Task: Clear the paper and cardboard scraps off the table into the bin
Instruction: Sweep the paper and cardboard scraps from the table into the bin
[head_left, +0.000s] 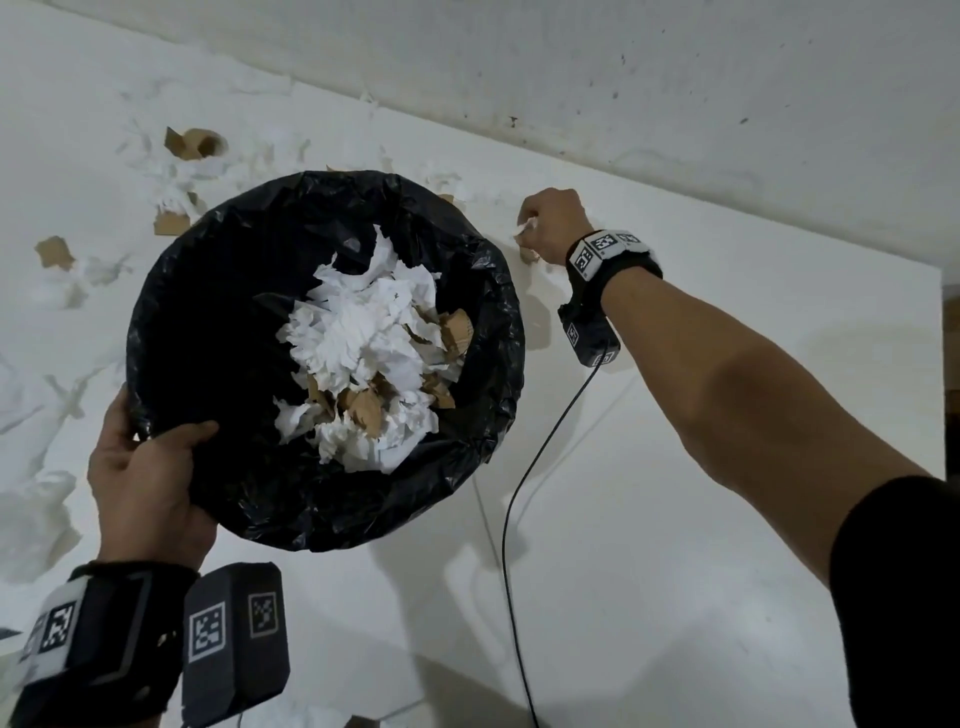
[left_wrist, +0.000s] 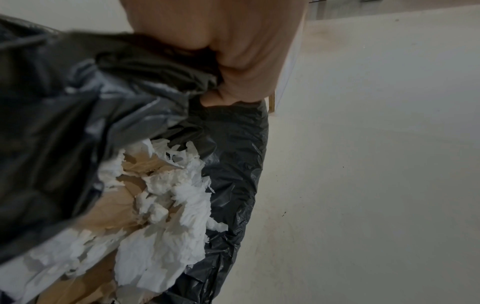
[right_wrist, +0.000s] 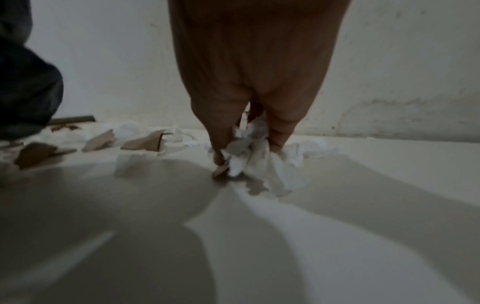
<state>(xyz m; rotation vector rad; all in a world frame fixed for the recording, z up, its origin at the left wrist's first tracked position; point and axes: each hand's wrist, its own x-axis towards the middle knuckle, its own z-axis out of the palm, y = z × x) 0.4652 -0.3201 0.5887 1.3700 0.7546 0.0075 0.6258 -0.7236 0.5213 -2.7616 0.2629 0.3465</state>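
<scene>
gripping the rim of the bin (head_left: 322, 358) with curled fingers, the left hand (head_left: 148, 475) holds it while the right hand (head_left: 553, 228) pinches white paper scraps (right_wrist: 249, 156) on the counter (head_left: 675, 519).

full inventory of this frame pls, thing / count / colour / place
bin: one, lined with a black bag, held over the table, tilted toward the camera
scraps in bin: a heap, white paper and brown cardboard, inside the liner
paper scraps: many, white, strewn on the table left of and behind the bin
cardboard scraps: several, brown, among the paper along the far side
table: one, white, against the wall
wall: white, stained, behind the table
cable: one, black, hanging from the right wrist unit
left hand: grips the bin rim
right hand: fingers pinching a wad of paper off the table
</scene>
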